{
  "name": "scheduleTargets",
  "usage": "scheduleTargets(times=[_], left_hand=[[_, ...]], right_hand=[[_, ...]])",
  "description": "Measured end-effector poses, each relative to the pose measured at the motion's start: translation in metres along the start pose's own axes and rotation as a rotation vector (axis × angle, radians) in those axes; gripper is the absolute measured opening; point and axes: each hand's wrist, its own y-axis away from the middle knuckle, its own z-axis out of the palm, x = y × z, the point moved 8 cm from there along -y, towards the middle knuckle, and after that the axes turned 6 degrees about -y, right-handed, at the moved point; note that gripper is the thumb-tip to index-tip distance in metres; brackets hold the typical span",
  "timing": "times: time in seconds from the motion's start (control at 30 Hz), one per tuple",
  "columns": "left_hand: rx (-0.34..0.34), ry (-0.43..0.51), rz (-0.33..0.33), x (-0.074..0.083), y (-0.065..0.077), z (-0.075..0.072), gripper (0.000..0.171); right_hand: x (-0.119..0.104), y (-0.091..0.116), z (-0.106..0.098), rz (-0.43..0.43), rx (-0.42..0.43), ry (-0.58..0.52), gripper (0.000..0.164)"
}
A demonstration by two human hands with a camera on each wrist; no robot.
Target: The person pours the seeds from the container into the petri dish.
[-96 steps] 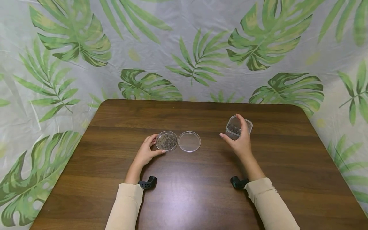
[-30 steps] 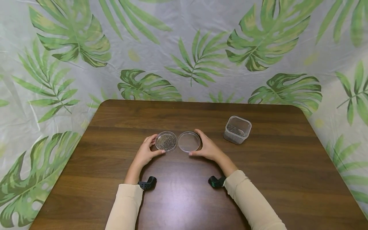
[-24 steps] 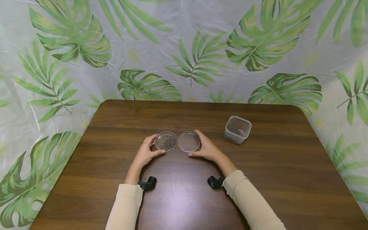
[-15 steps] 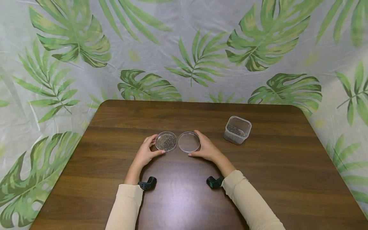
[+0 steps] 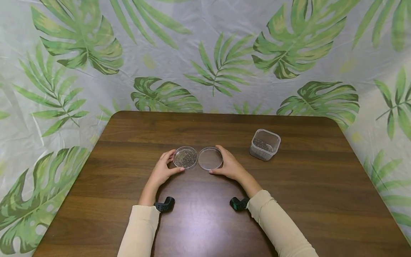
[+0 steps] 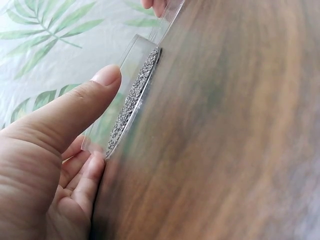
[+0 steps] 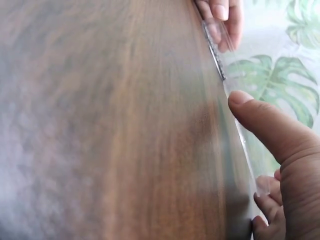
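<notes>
My left hand point(image 5: 162, 172) holds a clear round petri dish point(image 5: 185, 158) by its left side, thumb at the near edge and fingers round the back. A thin layer of dark grey granules point(image 6: 131, 102) covers the dish's bottom, seen edge-on in the left wrist view. Right beside it lies the petri dish lid point(image 5: 210, 159), clear and holding nothing. My right hand point(image 5: 232, 167) grips that lid from the right between thumb and fingers. Both pieces sit flat on the wooden table point(image 5: 192, 221), rims close together.
A square clear plastic container point(image 5: 265, 144), open at the top and partly filled with the same dark granules, stands to the right of my right hand. Behind the table's far edge hangs a leaf-patterned cloth point(image 5: 224, 53).
My right hand let go of the square container, came left and took hold of the lid. Over the last second the lid has barely shifted. My left hand stays on the dish.
</notes>
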Motion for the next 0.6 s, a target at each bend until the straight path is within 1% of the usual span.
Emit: scheduleTargets(times=[0.47,0.5,0.53,0.6], left_hand=[[0.008,0.003,0.002,0.000,0.000,0.000,0.079],[0.009,0.004,0.005,0.001,0.000,0.000,0.079],[0.006,0.009,0.004,0.006,0.001,-0.001,0.078],[0.006,0.014,0.004,0.006,0.001,-0.001,0.079]], right_hand=[[-0.008,0.002,-0.004,-0.002,0.038,-0.076,0.102],[-0.009,0.002,-0.004,-0.004,0.042,-0.078,0.102],[-0.010,0.002,-0.005,-0.006,0.046,-0.079,0.102],[-0.012,0.002,-0.006,-0.013,0.054,-0.081,0.102]])
